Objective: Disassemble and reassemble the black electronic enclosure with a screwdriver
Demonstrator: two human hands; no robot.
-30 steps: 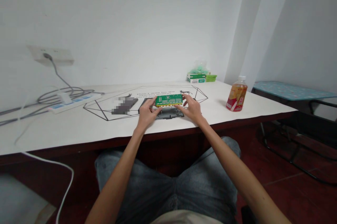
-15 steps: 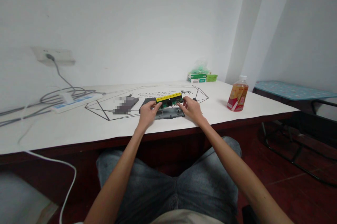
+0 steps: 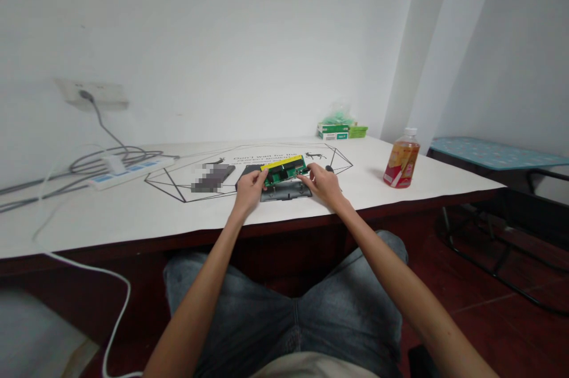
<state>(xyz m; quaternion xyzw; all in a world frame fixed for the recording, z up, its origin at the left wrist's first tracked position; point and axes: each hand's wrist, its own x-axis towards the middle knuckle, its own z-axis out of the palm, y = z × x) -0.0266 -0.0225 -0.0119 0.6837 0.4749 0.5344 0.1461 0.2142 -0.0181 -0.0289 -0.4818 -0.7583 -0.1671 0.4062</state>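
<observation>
A green circuit board (image 3: 285, 170) with a yellow strip along its far edge is held just above a dark grey plastic case (image 3: 287, 191) on the white table (image 3: 133, 212). My left hand (image 3: 250, 188) pinches the board's left end. My right hand (image 3: 323, 184) grips its right end with bent fingers. The board is tilted, its component side partly facing me.
A dark flat part (image 3: 212, 177) lies left of the case. A white power strip (image 3: 128, 170) with grey cables sits at the far left. An orange drink bottle (image 3: 400, 159) stands at the right; green boxes (image 3: 340, 130) rest against the wall. A folding table (image 3: 493, 156) stands at right.
The board was held upright showing its flat green back; both hands have turned it so the yellow strip and components show, and lowered it closer to the case.
</observation>
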